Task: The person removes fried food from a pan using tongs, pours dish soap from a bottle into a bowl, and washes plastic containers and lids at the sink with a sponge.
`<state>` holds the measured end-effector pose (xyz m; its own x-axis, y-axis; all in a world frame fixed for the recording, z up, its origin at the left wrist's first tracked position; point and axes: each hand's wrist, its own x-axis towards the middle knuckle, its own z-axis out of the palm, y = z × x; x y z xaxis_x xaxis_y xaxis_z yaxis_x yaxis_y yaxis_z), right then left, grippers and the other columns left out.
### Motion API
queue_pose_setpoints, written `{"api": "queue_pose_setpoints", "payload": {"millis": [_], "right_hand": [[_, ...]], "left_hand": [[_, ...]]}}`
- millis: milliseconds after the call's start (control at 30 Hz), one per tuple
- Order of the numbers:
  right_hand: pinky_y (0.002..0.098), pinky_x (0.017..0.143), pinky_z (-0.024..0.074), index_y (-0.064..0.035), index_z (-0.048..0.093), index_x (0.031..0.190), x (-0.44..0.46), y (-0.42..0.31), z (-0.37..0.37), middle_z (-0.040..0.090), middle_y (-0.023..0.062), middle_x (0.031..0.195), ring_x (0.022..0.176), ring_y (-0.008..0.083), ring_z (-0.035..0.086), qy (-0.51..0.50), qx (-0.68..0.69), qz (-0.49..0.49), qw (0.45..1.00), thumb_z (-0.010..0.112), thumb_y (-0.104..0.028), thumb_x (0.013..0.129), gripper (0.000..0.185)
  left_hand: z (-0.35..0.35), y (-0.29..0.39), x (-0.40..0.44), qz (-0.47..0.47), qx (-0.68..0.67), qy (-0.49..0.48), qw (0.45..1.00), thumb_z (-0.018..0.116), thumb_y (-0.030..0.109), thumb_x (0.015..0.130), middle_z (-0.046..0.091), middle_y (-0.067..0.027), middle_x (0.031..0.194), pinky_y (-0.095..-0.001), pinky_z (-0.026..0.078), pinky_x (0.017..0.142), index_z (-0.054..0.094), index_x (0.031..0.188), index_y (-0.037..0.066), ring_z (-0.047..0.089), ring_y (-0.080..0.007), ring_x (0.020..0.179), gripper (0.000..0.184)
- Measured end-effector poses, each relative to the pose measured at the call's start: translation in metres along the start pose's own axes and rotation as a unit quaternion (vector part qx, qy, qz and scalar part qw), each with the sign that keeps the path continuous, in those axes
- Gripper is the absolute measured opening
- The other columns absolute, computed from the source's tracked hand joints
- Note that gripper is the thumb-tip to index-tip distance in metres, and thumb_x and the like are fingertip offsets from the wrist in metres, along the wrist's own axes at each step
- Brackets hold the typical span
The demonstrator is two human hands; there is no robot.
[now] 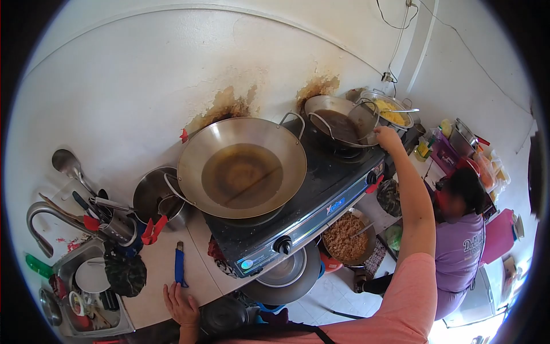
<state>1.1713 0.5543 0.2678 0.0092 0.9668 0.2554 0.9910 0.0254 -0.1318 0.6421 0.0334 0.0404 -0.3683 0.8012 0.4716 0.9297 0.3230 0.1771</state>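
My left hand (pixel 180 305) rests flat on the tiled counter's front edge, fingers apart and holding nothing. Just above it lies a narrow blue object (pixel 180 266) with a brownish end. Across the stove, my right hand (pixel 388 139) is closed at the right rim of the smaller wok (pixel 339 123). What its fingers pinch is hidden. That wok holds dark liquid, and a wire-handled piece stands in its right side. A large wok (pixel 243 169) with clear yellowish oil sits on the left burner of the black gas stove (pixel 318 195).
Left are a steel pot (pixel 163 200), a utensil holder (pixel 119 228) and a sink (pixel 123 318) with dishes. Below the stove stands a pan of brown crumbly food (pixel 346 238). A person in a purple shirt (pixel 458 252) is close on my right. Yellow food (pixel 391 112) fills a bowl behind.
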Motion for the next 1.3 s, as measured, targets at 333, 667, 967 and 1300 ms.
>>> {"api": "queue_pose_setpoints", "payload": {"millis": [333, 667, 967, 1300], "right_hand": [[0.0264, 0.032, 0.0306, -0.0103, 0.054, 0.124, 0.016, -0.052, 0.001, 0.050, 0.0032, 0.058, 0.037, 0.0100, 0.041, -0.205, 0.375, 0.088, 0.900, 0.054, -0.005, 0.081, 0.044], [0.0221, 0.033, 0.0262, -0.0126, 0.049, 0.126, 0.001, -0.064, -0.007, 0.046, -0.0005, 0.064, 0.040, 0.0060, 0.035, -0.211, 0.555, 0.146, 0.791, 0.051, -0.006, 0.086, 0.040], [0.0313, 0.049, 0.0377, -0.0129, 0.054, 0.125, -0.005, -0.012, -0.037, 0.056, 0.0091, 0.075, 0.060, 0.0179, 0.050, -0.033, 0.297, 0.084, 0.951, 0.050, -0.008, 0.081, 0.044], [0.0425, 0.081, 0.0497, -0.0133, 0.061, 0.116, -0.038, 0.001, -0.040, 0.064, 0.0186, 0.103, 0.093, 0.0327, 0.063, 0.043, -0.092, -0.004, 0.995, 0.048, -0.011, 0.077, 0.041]], "left_hand": [[-0.001, 0.000, 0.000, -0.003, -0.011, -0.008, 1.000, 0.044, 0.020, 0.086, 0.048, -0.0190, 0.124, -0.0495, 0.029, 0.104, 0.047, 0.121, -0.002, 0.035, -0.0428, 0.125, 0.041], [-0.001, 0.000, -0.001, -0.001, -0.015, -0.004, 1.000, 0.045, 0.022, 0.086, 0.048, -0.0187, 0.124, -0.0493, 0.029, 0.104, 0.047, 0.121, -0.002, 0.036, -0.0426, 0.125, 0.042], [-0.001, -0.001, -0.002, -0.001, -0.018, -0.001, 1.000, 0.044, 0.024, 0.088, 0.048, -0.0181, 0.125, -0.0489, 0.029, 0.104, 0.046, 0.122, -0.001, 0.036, -0.0420, 0.125, 0.042], [-0.002, -0.001, -0.001, 0.008, -0.016, 0.009, 1.000, 0.048, 0.020, 0.085, 0.049, -0.0182, 0.124, -0.0484, 0.032, 0.103, 0.048, 0.120, -0.002, 0.037, -0.0423, 0.124, 0.041]]}}
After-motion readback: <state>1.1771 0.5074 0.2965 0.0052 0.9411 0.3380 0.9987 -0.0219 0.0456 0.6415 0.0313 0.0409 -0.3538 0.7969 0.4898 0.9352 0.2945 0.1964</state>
